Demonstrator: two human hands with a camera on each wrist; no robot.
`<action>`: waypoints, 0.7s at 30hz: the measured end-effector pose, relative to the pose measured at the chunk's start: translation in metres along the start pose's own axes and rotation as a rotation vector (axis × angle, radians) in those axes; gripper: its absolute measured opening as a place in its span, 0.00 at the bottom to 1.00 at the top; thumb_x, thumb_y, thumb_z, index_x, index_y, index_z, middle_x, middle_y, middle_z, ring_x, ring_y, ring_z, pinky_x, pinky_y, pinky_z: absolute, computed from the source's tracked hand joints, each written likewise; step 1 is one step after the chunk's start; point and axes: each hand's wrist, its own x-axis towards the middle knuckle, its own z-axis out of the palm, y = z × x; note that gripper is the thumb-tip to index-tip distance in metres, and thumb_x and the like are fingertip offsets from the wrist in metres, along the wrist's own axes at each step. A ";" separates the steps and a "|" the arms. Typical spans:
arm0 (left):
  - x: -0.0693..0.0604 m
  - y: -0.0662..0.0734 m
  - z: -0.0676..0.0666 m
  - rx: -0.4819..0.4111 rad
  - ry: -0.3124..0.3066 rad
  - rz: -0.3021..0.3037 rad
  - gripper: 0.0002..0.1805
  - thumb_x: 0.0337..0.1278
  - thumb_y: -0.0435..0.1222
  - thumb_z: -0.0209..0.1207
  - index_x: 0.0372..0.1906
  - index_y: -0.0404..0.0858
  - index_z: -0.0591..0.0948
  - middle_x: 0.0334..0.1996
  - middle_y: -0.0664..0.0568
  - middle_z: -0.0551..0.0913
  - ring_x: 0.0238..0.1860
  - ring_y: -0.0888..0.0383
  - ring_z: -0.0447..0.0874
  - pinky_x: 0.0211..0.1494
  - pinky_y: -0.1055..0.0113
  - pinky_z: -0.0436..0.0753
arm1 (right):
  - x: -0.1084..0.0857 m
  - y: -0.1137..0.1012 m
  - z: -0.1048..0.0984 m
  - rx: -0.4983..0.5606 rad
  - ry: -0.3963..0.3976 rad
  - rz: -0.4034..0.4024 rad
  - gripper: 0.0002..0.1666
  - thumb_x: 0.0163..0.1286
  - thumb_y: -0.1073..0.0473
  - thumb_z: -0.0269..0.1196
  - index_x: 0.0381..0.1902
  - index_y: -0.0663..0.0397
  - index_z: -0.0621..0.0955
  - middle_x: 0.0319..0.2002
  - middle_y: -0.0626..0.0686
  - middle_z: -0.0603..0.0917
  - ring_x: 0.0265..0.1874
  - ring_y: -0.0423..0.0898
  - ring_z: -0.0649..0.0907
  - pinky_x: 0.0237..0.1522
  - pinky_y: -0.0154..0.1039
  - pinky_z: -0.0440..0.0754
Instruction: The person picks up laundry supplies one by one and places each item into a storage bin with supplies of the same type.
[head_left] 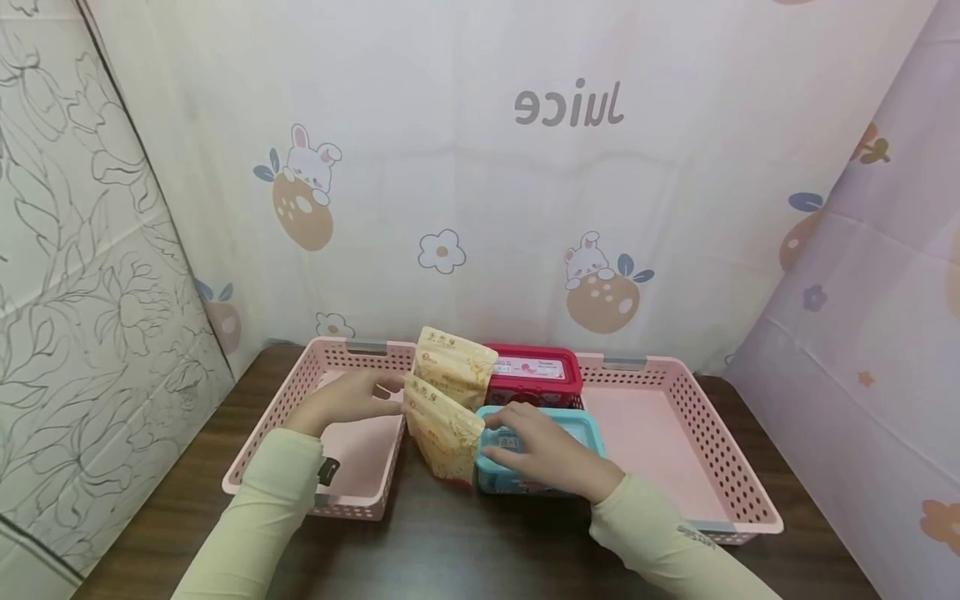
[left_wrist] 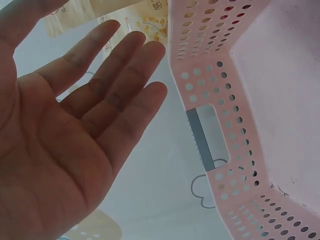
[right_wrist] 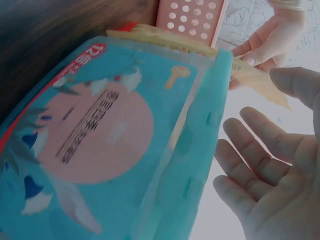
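Note:
Two yellow pouches stand between the pink baskets in the head view: a front pouch (head_left: 444,433) leaning over, and a rear pouch (head_left: 453,367) behind it. My left hand (head_left: 347,403) is at the front pouch's left edge, over the left basket (head_left: 378,500). Its fingers look loose and spread in the left wrist view, where the palm (left_wrist: 55,155) shows. Over a teal-lidded box (head_left: 588,427) hovers my right hand (head_left: 551,454), fingertips close to the front pouch's right edge. In the right wrist view, those fingers (right_wrist: 260,165) are relaxed and grip nothing.
A red-lidded box (head_left: 536,385) sits behind the teal one. To the right is another pink basket (head_left: 678,367) with a perforated rim. Dark wooden table (head_left: 442,550) lies in front, and a printed curtain (head_left: 480,167) hangs behind.

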 end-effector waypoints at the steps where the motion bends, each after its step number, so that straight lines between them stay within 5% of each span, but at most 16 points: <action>1: 0.000 0.001 0.000 0.009 0.002 -0.010 0.25 0.61 0.44 0.66 0.59 0.36 0.82 0.55 0.38 0.83 0.55 0.38 0.81 0.55 0.47 0.82 | 0.001 -0.001 0.001 -0.004 0.003 -0.003 0.21 0.70 0.49 0.67 0.56 0.51 0.81 0.50 0.48 0.82 0.51 0.46 0.79 0.53 0.46 0.82; 15: 0.007 0.001 0.002 -0.019 0.005 -0.076 0.23 0.56 0.43 0.69 0.52 0.34 0.85 0.48 0.45 0.87 0.48 0.47 0.85 0.50 0.52 0.84 | 0.012 -0.010 0.013 -0.002 0.036 0.021 0.09 0.68 0.51 0.69 0.39 0.49 0.85 0.37 0.44 0.84 0.40 0.42 0.82 0.44 0.42 0.84; 21: 0.011 -0.001 0.005 -0.060 0.025 -0.053 0.16 0.56 0.39 0.70 0.46 0.33 0.87 0.41 0.48 0.88 0.44 0.52 0.86 0.50 0.55 0.85 | 0.014 -0.012 0.016 0.024 0.051 0.031 0.07 0.66 0.54 0.71 0.36 0.49 0.85 0.34 0.42 0.84 0.37 0.41 0.82 0.42 0.40 0.84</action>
